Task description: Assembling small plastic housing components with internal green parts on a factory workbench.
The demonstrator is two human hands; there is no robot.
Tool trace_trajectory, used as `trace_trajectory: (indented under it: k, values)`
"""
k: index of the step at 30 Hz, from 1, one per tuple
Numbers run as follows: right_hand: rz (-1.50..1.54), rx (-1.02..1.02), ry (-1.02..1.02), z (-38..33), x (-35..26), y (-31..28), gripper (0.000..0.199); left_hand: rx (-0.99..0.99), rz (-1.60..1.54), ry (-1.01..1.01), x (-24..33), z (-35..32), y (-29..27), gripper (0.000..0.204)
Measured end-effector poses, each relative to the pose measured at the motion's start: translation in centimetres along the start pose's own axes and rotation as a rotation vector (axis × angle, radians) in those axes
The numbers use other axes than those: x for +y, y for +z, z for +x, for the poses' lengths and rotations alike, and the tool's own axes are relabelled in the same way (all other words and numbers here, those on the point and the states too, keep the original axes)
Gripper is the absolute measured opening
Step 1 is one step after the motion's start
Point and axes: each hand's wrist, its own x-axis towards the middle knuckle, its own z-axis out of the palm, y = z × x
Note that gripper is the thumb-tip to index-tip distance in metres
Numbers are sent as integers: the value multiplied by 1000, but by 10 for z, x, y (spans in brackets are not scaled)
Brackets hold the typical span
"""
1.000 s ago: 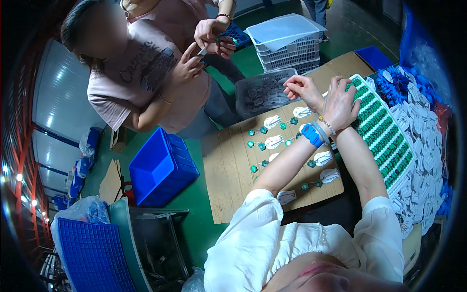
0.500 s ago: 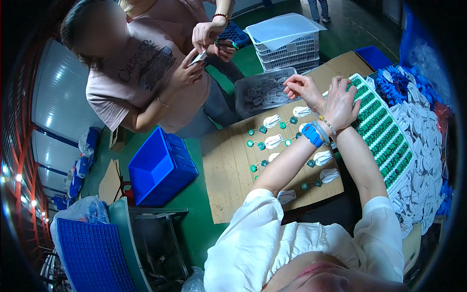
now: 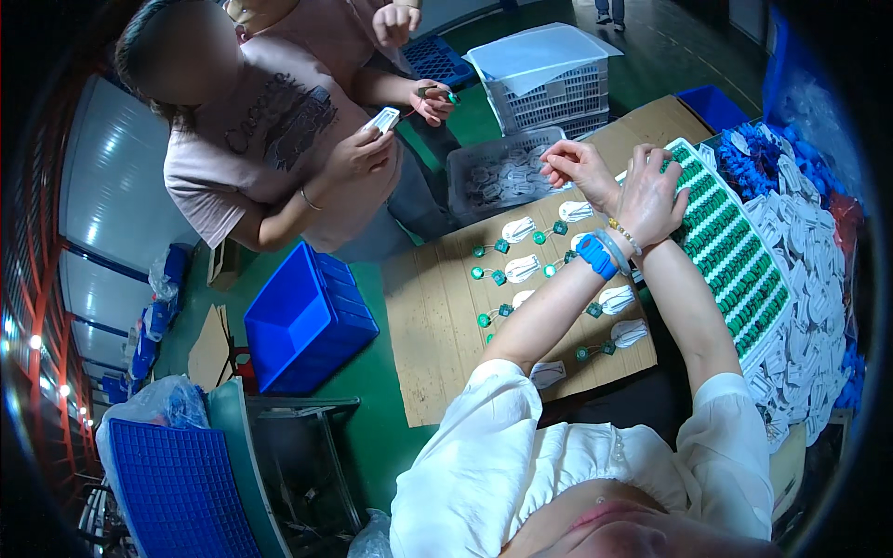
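Observation:
My forearms cross at the wrists, the left one with a blue watch [image 3: 596,257] lying over the right. My left hand [image 3: 653,197] is at the upper left corner of a white tray [image 3: 779,321] filled with rows of small green pieces [image 3: 735,256]. Its fingers are spread, with the tips at the pieces in that corner. To its left, my right hand [image 3: 588,174] is raised over the far edge of the cardboard [image 3: 428,316], fingers curled together; whatever they hold, if anything, is hidden. White oval parts [image 3: 522,270] wired to green pieces lie in rows on the cardboard, partly behind my left forearm.
White parts [image 3: 805,279] are heaped right of the tray beside blue bundles [image 3: 744,167]. A grey bin [image 3: 456,191] of white parts and stacked white crates [image 3: 549,102] stand beyond. Across the cardboard, co-workers' hands [image 3: 367,149] hold a white part and a green piece. A blue bin [image 3: 349,298] stands left.
My hands have hardly moved. Across from me, the co-workers' hands have moved apart: one has lifted away, and the white part now shows more fully.

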Motion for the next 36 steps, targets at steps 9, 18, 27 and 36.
trace_trajectory:
  k: [9,18,27,36]
  values:
    - [17,-8,7,0,-1,-2,14,1,1,5,0,0,2,23]
    - [6,1,14,-1,-3,0,16,20,22,9,2,0,0,21]
    - [9,-4,14,1,-2,0,15,22,22,6,2,0,-1,22]
    - [-5,-3,15,-1,-3,1,16,33,43,-8,1,0,-1,22]
